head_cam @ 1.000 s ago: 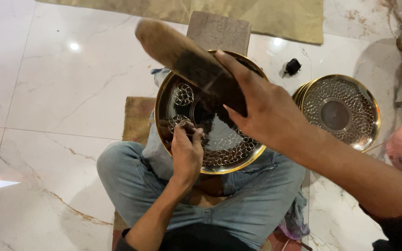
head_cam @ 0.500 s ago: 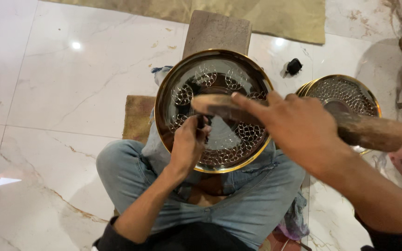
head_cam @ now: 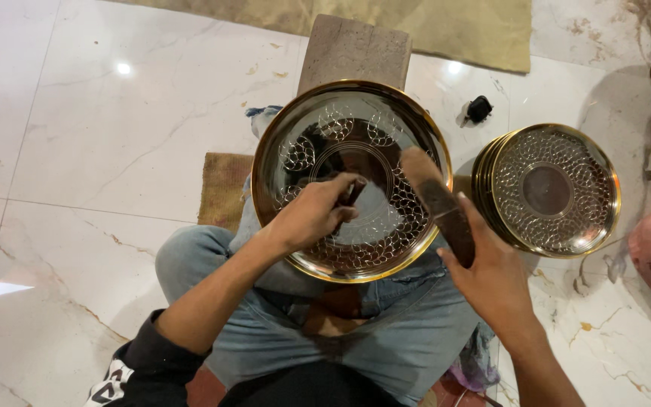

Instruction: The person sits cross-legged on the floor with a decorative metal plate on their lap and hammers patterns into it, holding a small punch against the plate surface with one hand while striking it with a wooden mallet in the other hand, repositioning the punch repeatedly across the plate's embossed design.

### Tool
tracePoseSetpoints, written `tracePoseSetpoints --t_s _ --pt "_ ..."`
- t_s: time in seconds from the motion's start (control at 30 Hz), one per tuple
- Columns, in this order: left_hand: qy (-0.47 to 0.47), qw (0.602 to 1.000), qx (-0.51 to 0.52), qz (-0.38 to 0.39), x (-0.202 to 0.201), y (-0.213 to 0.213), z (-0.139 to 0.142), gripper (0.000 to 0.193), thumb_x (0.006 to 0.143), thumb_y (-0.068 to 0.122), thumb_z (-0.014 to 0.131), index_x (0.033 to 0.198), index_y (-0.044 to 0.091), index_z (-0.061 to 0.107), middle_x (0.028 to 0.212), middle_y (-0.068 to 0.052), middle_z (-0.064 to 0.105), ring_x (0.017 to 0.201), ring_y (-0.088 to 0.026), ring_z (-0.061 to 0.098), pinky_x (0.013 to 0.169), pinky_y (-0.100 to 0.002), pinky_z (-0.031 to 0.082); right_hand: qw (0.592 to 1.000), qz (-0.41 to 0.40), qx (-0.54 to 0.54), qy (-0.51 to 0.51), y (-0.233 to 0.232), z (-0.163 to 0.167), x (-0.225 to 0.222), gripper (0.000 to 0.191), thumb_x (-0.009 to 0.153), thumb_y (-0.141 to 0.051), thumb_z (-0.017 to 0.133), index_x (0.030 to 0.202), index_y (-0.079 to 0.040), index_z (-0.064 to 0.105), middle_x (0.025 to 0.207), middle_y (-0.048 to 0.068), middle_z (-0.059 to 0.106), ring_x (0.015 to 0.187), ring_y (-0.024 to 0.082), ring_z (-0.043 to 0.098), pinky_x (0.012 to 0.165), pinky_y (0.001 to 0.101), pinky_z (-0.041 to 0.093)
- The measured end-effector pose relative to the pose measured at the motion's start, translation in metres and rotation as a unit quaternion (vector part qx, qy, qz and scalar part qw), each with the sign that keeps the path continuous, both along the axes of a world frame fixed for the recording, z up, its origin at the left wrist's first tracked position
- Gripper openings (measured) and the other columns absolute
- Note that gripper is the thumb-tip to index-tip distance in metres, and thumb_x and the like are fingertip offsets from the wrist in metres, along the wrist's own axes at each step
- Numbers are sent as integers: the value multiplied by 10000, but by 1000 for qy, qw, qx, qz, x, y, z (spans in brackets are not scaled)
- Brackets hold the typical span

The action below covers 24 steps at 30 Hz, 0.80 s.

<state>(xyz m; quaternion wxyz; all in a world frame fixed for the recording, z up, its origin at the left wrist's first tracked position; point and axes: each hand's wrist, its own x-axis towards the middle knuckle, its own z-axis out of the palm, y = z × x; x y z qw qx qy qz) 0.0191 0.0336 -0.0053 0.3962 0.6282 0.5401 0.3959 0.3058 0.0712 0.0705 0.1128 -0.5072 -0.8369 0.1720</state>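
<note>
Engraving step, I'd say — left hand (head_cam: 312, 215) pinches a punch (head_cam: 352, 194) on the plate (head_cam: 352, 181) in the lap; right hand (head_cam: 491, 275) grips a mallet (head_cam: 438, 203) — the next blow needs the punch steady.

Left hand (head_cam: 312, 215), right hand (head_cam: 491, 275) clenched

Our right hand (head_cam: 495, 283) has drawn back from high over the brass plate (head_cam: 352, 181) to the plate's right rim, low and near our lap. With it the wooden mallet (head_cam: 437, 202), a second ago raised above the plate and half a second ago swung out sideways toward the stack of plates (head_cam: 548, 188), now lies slanted across the plate's right rim. Our left hand (head_cam: 312, 217) has shifted a little toward the plate's centre with its small punch (head_cam: 352, 194).
</note>
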Motion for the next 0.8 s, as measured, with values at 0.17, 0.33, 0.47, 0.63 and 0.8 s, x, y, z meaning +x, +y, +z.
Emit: tracePoseSetpoints --t_s 0.17,0.33,0.47,0.63,0.8 --pt "17 997 50 -51 -6 2 -3 408 911 111 733 1287 31 596 996 -182 712 884 -327 723 754 -408 542 971 -96 -42 214 5 -11 2 847 829 -267 784 1531 -77 350 1150 239 651 1015 385 689 863 449 562" --pt "-66 995 33 -73 -6 2 -8 454 854 -63 548 1296 36 580 1032 -138 712 880 -260 761 778 -374 601 997 5 -9 -77 22 7 -10 691 849 -296 775 1469 -145 511 1130 192 704 986 395 701 841 505 561" --pt "9 999 -33 26 0 -9 -10 326 920 124 733 1195 8 604 932 -177 689 762 -320 698 698 -414 535 991 83 45 -100 29 33 -28 626 866 -258 745 1445 -224 509 1131 129 694 895 371 715 755 510 578" --pt "21 988 83 129 6 -28 -11 345 905 71 735 1217 -4 609 946 -200 678 814 -365 685 722 -420 539 974 126 34 -184 23 51 -49 846 826 -243 757 1573 -309 366 1021 101 678 743 330 711 623 473 585" --pt "-57 964 80 248 18 -40 -16 326 918 79 738 1211 18 611 973 -125 737 862 -223 742 776 -338 583 976 70 -24 -205 8 25 -37 913 821 -237 771 1602 -366 317 991 91 691 788 306 734 707 464 595"
